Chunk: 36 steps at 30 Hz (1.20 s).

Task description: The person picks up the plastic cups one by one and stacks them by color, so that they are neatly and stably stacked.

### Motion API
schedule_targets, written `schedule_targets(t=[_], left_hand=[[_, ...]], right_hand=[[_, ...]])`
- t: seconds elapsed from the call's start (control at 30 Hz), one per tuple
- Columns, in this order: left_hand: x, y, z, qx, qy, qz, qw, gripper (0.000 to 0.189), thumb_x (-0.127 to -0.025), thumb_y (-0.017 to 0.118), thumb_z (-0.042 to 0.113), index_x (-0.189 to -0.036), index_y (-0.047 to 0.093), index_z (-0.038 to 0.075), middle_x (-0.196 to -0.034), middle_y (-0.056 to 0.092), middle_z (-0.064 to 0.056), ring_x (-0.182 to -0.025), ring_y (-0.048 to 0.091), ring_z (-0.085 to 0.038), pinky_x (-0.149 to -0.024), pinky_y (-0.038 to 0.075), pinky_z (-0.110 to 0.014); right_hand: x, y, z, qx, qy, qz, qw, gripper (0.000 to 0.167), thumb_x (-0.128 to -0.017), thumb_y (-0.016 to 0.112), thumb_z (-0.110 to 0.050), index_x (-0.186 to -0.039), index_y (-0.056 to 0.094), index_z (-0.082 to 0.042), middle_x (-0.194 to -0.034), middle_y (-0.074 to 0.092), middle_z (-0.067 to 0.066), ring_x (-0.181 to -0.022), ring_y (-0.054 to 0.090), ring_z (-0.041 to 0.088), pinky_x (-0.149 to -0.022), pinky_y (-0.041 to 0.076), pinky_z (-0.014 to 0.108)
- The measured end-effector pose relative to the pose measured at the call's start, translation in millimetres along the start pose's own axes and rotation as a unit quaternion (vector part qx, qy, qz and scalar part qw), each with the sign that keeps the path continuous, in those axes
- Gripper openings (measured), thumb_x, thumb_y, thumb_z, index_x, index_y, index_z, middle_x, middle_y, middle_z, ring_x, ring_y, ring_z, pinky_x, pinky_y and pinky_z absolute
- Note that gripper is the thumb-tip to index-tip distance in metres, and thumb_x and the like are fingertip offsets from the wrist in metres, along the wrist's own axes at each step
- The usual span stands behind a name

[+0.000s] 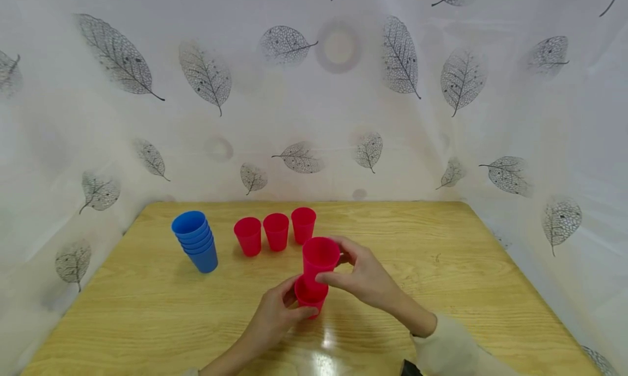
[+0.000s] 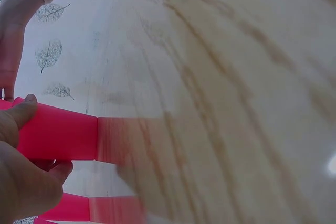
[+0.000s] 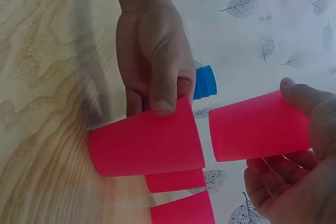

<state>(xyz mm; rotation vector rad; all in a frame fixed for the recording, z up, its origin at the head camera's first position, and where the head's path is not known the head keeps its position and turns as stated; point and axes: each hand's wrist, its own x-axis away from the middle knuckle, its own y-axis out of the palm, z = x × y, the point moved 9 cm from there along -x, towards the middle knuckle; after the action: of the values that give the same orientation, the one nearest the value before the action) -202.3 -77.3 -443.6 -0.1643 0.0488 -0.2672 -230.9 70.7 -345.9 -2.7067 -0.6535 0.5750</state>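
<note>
My left hand (image 1: pixel 275 316) grips a red plastic cup (image 1: pixel 314 305) that stands upright near the front of the wooden table. Its thumb and fingers lie around the cup's sides. A second red cup (image 1: pixel 318 259) is held by my right hand (image 1: pixel 368 278), mouth up, just over the first one. In the right wrist view a narrow gap separates the base of this upper cup (image 3: pixel 257 127) from the rim of the lower cup (image 3: pixel 149 142). The left wrist view shows the lower cup (image 2: pixel 63 132) between the left thumb and fingers.
Behind the hands, three red cups (image 1: pixel 276 232) stand upright in a row. A stack of several nested blue cups (image 1: pixel 201 250) stands at the left. A pale curtain with leaf prints (image 1: pixel 338 114) borders the wooden table (image 1: pixel 422 229) at the back and sides.
</note>
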Motion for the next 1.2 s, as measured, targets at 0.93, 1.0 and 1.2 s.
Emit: schedule_targets(t=[0.93, 1.0, 1.2], left_hand=[[-0.3, 0.9, 1.7, 0.008, 0.017, 0.001, 0.9998, 0.062, -0.087, 0.085, 0.011, -0.141, 0.057, -0.002, -0.133, 0.066, -0.015, -0.123, 0.064, -0.031, -0.101, 0.054, -0.03], [-0.2, 0.7, 2.0, 0.006, 0.017, 0.001, 0.9998, 0.062, -0.087, 0.085, 0.011, -0.141, 0.057, -0.002, -0.133, 0.066, -0.015, -0.123, 0.064, -0.031, -0.101, 0.053, -0.03], [0.0, 0.6, 2.4, -0.002, 0.013, 0.0, 0.9999, 0.062, -0.087, 0.085, 0.013, -0.141, 0.057, -0.001, -0.133, 0.066, -0.014, -0.124, 0.064, -0.031, -0.101, 0.053, -0.03]], right_hand=[[5.4, 13.9, 16.4, 0.008, 0.015, -0.015, 0.9997, 0.058, -0.087, 0.085, -0.017, -0.139, 0.061, -0.01, -0.122, 0.07, -0.001, -0.101, 0.064, 0.021, -0.086, 0.055, 0.034], [6.1, 14.6, 17.4, 0.009, 0.018, -0.017, 0.9997, 0.058, -0.087, 0.085, -0.018, -0.139, 0.061, -0.011, -0.121, 0.069, -0.001, -0.101, 0.064, 0.021, -0.086, 0.055, 0.034], [7.5, 15.7, 18.9, 0.011, 0.022, -0.018, 0.9995, 0.059, -0.087, 0.086, -0.019, -0.14, 0.061, -0.011, -0.122, 0.069, -0.001, -0.101, 0.063, 0.021, -0.087, 0.054, 0.033]])
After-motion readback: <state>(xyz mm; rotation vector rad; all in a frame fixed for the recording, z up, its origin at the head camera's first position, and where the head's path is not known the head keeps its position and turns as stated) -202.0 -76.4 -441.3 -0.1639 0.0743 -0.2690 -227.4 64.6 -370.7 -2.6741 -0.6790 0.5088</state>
